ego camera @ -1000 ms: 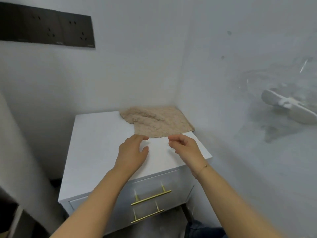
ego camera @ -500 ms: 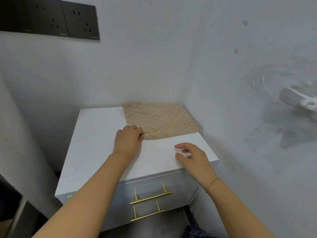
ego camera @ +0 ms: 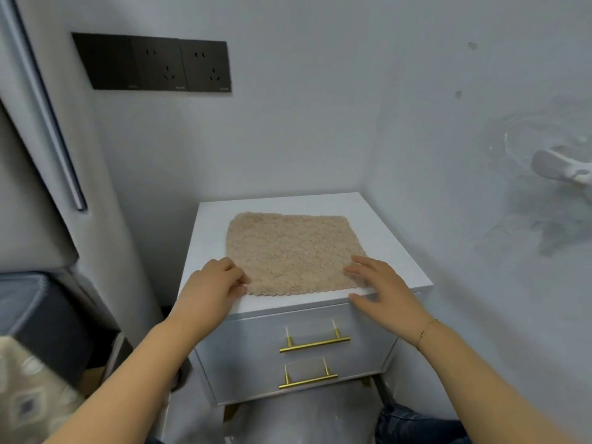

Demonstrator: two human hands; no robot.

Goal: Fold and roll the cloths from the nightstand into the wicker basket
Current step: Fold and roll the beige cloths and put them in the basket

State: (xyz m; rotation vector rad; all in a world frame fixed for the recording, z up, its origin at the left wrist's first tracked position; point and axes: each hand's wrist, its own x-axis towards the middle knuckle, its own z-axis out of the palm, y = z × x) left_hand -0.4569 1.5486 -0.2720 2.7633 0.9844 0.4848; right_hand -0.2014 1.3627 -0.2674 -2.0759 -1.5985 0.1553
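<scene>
Cloth [ego camera: 293, 253] now pulled flat and square to the nightstand [ego camera: 397, 251] front edge vs bunched a second ago; left hand [ego camera: 213, 283] pinches near-left corner, right hand [ego camera: 381, 285] splayed, gripping nothing — ready to fold.

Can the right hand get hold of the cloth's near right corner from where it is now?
Probably yes. The right hand lies open with its fingers already at the right edge of the cloth, which lies flat on the nightstand. Nothing sits between hand and corner.
</scene>
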